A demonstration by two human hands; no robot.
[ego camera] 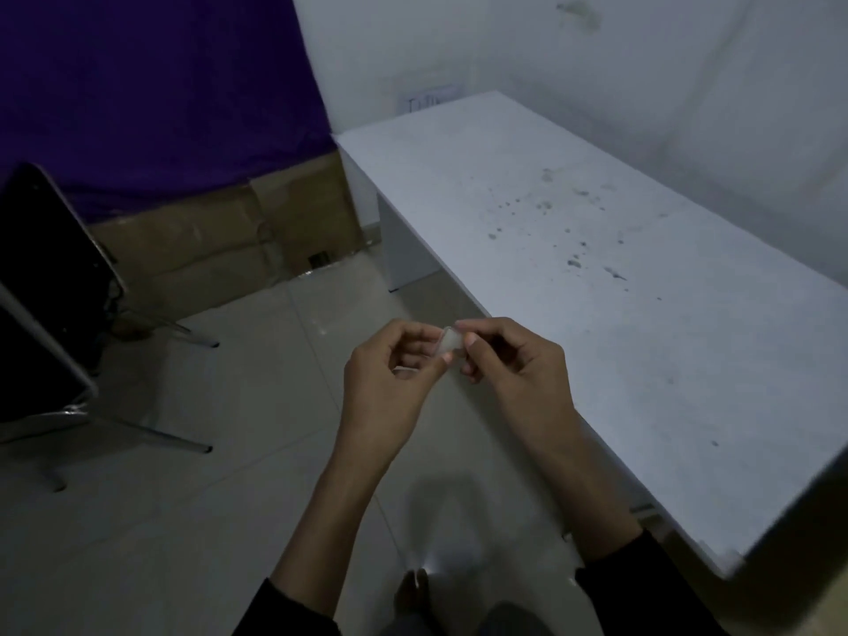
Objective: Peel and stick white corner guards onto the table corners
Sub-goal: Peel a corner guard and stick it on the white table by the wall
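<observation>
One small white corner guard (449, 342) sits just below the middle of the frame, held between both of your hands over the floor, just left of the table's long edge. Your left hand (390, 383) pinches its left and lower side with thumb and forefinger closed narrowly on it. Your right hand (514, 364) pinches its right edge, the remaining fingers curled in. Whether the backing has come away is too small to tell.

To the right, the white table (596, 268) runs from the lower right of the frame up to the centre top, its surface speckled with dark spots. Its far side lies against the pale wall (642, 62), and its nearest corner at lower right is blurred.

Close beside the table's far left corner stand brown cardboard boxes (220, 241) under a purple cloth (151, 94) at upper left. A black folding chair (46, 291) with metal legs stands at the left edge on the pale floor tiles (229, 498). Your bare foot (413, 594) shows at bottom centre.
</observation>
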